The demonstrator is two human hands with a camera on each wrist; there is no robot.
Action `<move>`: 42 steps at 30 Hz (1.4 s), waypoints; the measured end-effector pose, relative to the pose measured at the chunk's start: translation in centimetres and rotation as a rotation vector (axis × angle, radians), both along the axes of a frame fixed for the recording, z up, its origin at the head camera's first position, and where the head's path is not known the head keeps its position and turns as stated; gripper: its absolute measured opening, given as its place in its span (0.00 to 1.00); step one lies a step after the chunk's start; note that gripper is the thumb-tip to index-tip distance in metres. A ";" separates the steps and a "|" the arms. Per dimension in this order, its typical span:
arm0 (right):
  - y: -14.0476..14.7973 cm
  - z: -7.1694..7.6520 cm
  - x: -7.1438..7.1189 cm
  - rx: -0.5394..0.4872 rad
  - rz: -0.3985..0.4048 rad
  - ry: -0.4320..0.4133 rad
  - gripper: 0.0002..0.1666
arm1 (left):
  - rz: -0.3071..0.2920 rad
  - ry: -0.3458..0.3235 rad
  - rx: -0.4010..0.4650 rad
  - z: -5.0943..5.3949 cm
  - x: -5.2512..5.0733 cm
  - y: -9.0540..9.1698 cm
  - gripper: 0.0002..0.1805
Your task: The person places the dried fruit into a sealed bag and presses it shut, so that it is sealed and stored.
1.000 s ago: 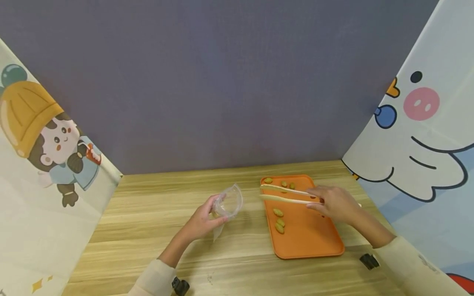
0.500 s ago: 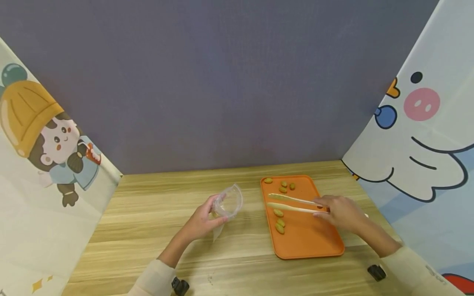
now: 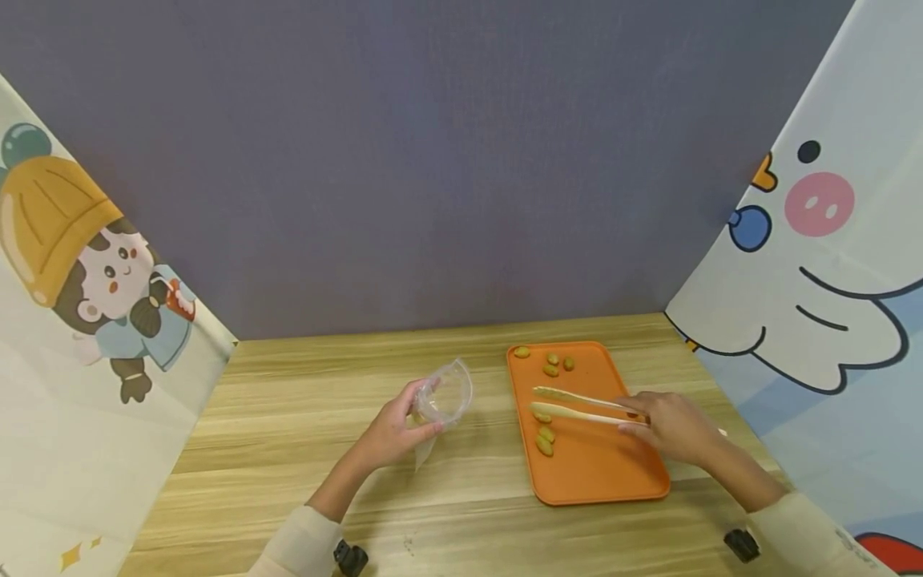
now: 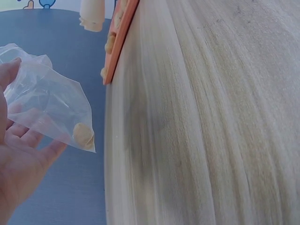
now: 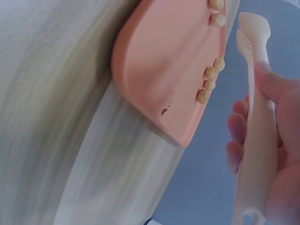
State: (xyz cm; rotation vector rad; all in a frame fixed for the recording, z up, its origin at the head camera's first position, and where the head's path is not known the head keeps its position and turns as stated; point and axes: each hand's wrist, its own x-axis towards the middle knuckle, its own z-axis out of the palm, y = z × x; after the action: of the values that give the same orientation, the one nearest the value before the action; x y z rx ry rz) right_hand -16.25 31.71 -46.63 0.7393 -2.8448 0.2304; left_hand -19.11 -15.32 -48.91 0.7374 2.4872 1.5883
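In the head view the left hand [image 3: 395, 429] grips a clear plastic bag [image 3: 449, 393], its mouth spread open and facing right. The left wrist view shows one tan oval piece [image 4: 83, 136] in the bag's lower corner. Cream tongs [image 3: 584, 413] are pinched in the right hand [image 3: 678, 429], above an orange tray [image 3: 598, 469]. Their tips are apart, near the tray's left side; nothing is seen between them. Several brownish-yellow pieces [image 3: 545, 445] lie along the tray's left and far parts. From the right wrist, thumb and fingers wrap the tongs [image 5: 258, 154].
The wooden table [image 3: 303, 401] extends left of the bag. A grey panel [image 3: 447, 176] rises behind it, with cartoon-printed panels at left [image 3: 58, 417] and right [image 3: 851, 336]. Black devices sit by both sleeves.
The right hand and tongs have moved right and toward the near side, from the tray's far left edge to over the tray. The left hand and bag have stayed in place.
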 end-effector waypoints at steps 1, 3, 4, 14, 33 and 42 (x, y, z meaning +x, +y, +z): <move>0.1 -0.1 0.0 0.000 0.002 0.004 0.22 | 0.000 0.000 0.000 0.0 0.0 0.0 0.38; 0.4 -0.2 0.1 -0.001 -0.005 0.002 0.22 | -0.001 -0.002 0.000 0.0 0.0 0.0 0.39; 0.5 -0.3 0.1 0.001 -0.008 0.003 0.22 | -0.004 -0.003 0.000 0.0 0.0 0.0 0.39; 0.7 -0.7 0.3 0.026 -0.020 -0.018 0.22 | -0.023 -0.018 0.000 -0.2 0.1 0.0 0.39; 0.9 -0.9 0.4 0.076 -0.025 -0.013 0.22 | -0.031 -0.016 -0.006 0.1 0.1 0.1 0.39; 0.8 -0.8 0.5 0.072 -0.015 -0.006 0.20 | -0.038 -0.023 -0.011 -0.1 0.0 0.2 0.39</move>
State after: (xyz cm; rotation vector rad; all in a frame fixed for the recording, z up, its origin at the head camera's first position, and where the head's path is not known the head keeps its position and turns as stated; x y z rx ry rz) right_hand -15.72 32.54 -47.38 0.7325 -2.8768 0.1287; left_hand -19.13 -15.17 -48.96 0.7568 2.4487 1.5606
